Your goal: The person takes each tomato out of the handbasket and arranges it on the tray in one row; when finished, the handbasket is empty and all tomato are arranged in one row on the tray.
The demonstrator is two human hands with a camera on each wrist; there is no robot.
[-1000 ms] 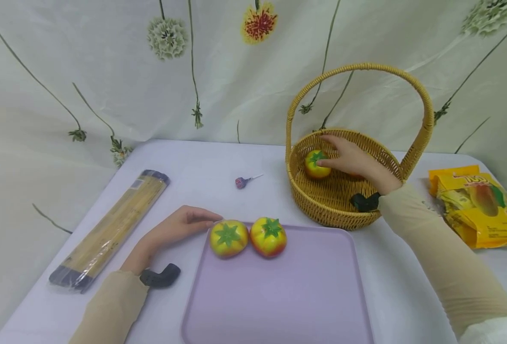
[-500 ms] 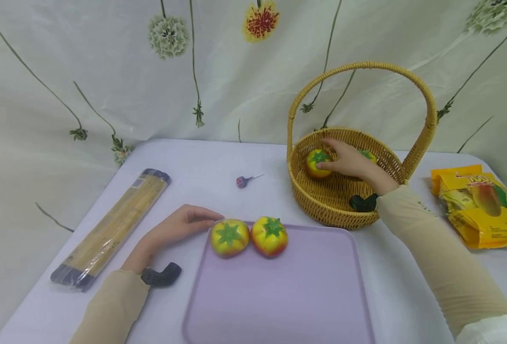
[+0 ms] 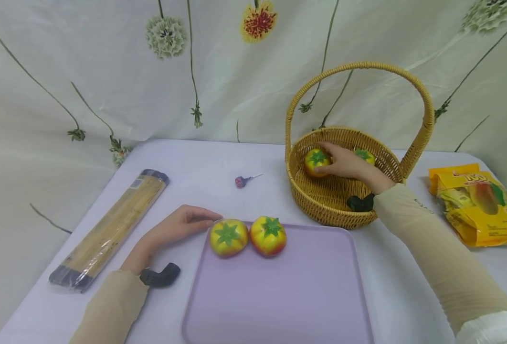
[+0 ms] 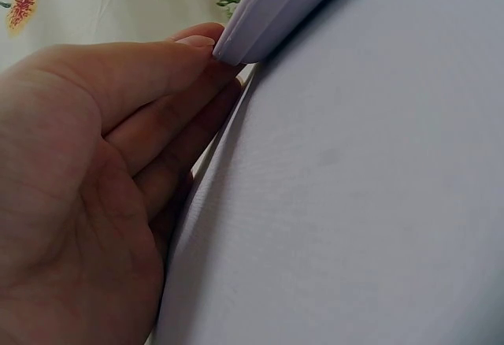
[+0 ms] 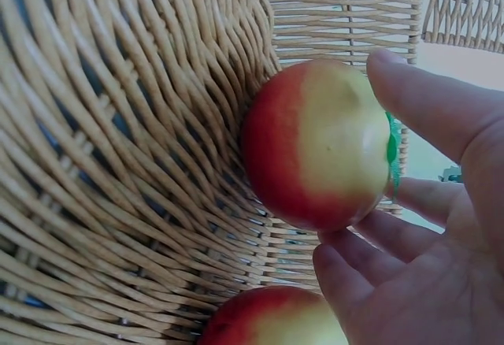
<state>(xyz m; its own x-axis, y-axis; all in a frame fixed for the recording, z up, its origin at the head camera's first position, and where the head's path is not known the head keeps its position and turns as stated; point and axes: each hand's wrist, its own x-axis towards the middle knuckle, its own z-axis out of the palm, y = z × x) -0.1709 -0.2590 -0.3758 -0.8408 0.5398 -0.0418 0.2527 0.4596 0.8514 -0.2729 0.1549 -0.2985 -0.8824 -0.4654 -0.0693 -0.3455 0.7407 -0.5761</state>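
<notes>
My right hand [image 3: 343,161] reaches into a wicker basket [image 3: 328,212] at the back right. Its thumb and fingers curve round a yellow-red toy tomato [image 3: 316,162], thumb on one side and fingertips on the other in the right wrist view. Another tomato [image 3: 364,156] lies behind that hand in the basket. At the far left corner of a lilac tray [image 3: 275,291], my left hand [image 3: 193,222] pinches the rim [image 4: 236,50] between thumb and fingers. Two more tomatoes, one yellower [image 3: 228,238] and one redder [image 3: 269,236], sit side by side on the tray near that hand.
The basket's tall arched handle [image 3: 367,65] rises over the right hand. Between left hand and basket lies a lollipop [image 3: 241,181]. A plastic-wrapped bamboo mat [image 3: 111,229] is on the left, a yellow mango-printed snack bag [image 3: 479,205] on the right.
My right hand has shifted slightly left and down, closer round the tomato, and the second tomato in the basket shows more behind it. The left hand and tray stay put.
</notes>
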